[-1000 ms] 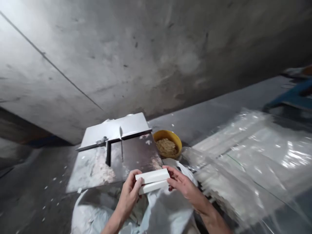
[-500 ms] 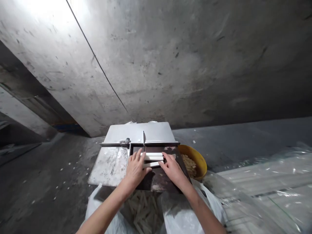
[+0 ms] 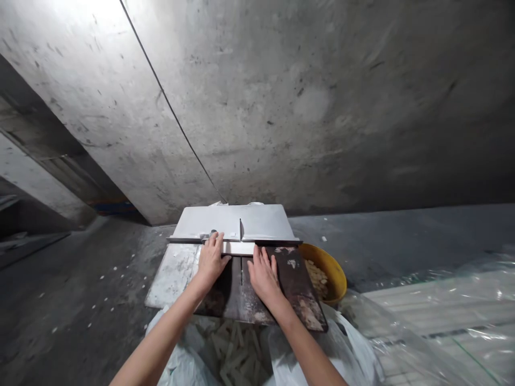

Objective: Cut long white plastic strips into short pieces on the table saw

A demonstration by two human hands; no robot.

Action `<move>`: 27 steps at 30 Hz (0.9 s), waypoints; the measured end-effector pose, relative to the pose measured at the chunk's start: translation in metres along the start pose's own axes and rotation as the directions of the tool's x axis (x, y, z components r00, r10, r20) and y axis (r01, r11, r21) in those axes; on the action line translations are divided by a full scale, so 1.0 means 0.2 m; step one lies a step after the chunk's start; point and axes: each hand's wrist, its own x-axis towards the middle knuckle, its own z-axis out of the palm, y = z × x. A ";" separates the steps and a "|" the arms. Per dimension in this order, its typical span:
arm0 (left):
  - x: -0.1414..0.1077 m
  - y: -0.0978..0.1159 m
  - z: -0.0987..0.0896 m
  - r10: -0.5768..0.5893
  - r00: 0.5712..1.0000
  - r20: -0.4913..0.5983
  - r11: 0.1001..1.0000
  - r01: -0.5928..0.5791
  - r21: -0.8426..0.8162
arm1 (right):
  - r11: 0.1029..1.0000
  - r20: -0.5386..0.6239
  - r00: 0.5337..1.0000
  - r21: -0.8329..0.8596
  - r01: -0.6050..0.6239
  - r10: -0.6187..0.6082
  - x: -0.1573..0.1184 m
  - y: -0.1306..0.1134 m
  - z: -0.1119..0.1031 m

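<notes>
A short white strip (image 3: 238, 248), possibly several lying side by side, spans the gap between my hands along the dark metal bar of a cutting table (image 3: 298, 273). My left hand (image 3: 210, 261) grips its left end, fingertips over the bar and thumb angled toward the strip. At the other end, the fingers of my right hand (image 3: 263, 272) press on the strip, palm low over the dark tabletop. A narrow slot runs through the tabletop between my hands, in line with a slit in the white rear panel (image 3: 265, 222).
A yellow bucket (image 3: 336, 273) of small pale pieces stands to the right of the table. Below the front edge, white plastic bags (image 3: 322, 348) surround a heap of pale offcuts (image 3: 237, 348). Plastic-wrapped long white strips (image 3: 434, 316) lie at right. A concrete wall (image 3: 281, 118) rises behind.
Both hands have moved forward and up to the bar with the strips, which were loosely gathered and now lie together in line. The tabletop slot between the hands now shows.
</notes>
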 end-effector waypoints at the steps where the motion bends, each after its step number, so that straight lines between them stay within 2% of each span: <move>1: -0.01 -0.03 0.01 0.010 1.000 0.004 0.998 -0.010 -0.060 | 1.000 -0.006 1.000 0.012 0.015 -0.015 0.01 -0.01 0.01; 4: -0.04 -0.09 0.04 0.033 0.999 0.001 0.978 -0.032 -0.204 | 0.999 -0.039 0.999 0.042 0.021 -0.020 0.02 -0.01 0.01; 7: -0.04 -0.11 0.06 0.029 1.000 -0.002 0.965 -0.028 -0.260 | 0.996 -0.083 0.997 0.088 0.002 0.005 0.03 0.01 0.02; 15: -0.01 -0.14 0.11 0.017 1.000 0.005 0.952 -0.015 -0.305 | 0.991 -0.182 0.982 0.108 0.080 -0.059 0.05 0.04 0.04; 20: 0.00 -0.14 0.12 0.004 1.000 0.005 0.969 -0.003 -0.248 | 0.948 -0.288 0.953 0.268 0.172 -0.091 0.07 0.11 0.03; 23: 0.01 -0.13 0.11 0.037 0.999 0.021 0.973 -0.031 -0.228 | 0.935 -0.335 0.940 0.309 0.177 -0.067 0.08 0.13 0.03; 27: 0.02 -0.11 0.07 0.064 0.996 0.062 0.974 -0.049 -0.221 | 0.945 -0.345 0.936 0.276 0.176 -0.073 0.07 0.13 0.04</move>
